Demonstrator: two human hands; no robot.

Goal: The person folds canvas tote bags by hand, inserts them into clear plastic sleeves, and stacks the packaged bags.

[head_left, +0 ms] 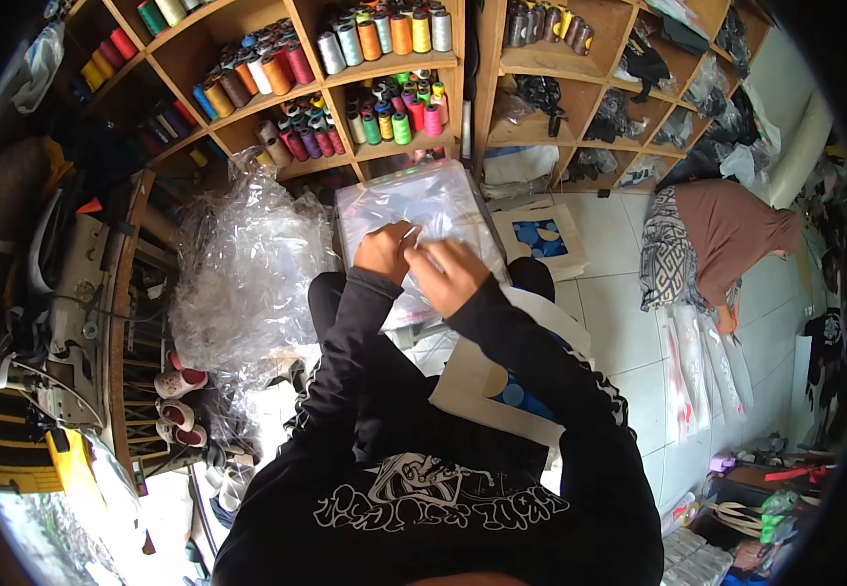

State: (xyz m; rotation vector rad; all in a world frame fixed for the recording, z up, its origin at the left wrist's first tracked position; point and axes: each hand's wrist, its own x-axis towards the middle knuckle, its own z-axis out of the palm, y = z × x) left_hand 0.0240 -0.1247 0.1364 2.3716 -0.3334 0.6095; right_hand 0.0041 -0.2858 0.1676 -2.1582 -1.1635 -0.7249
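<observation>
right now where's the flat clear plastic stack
The head view shows the flat clear plastic stack near centre, beneath the left hand and right hand, right of the crumpled clear plastic heap.

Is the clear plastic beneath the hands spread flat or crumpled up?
Spread flat: the clear plastic shows a broad, roughly rectangular outline with distinct corners.

L hand nr R hand, both curled.

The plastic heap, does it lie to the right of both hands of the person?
No, the plastic heap lies to the left of both the left hand and the right hand.
</observation>
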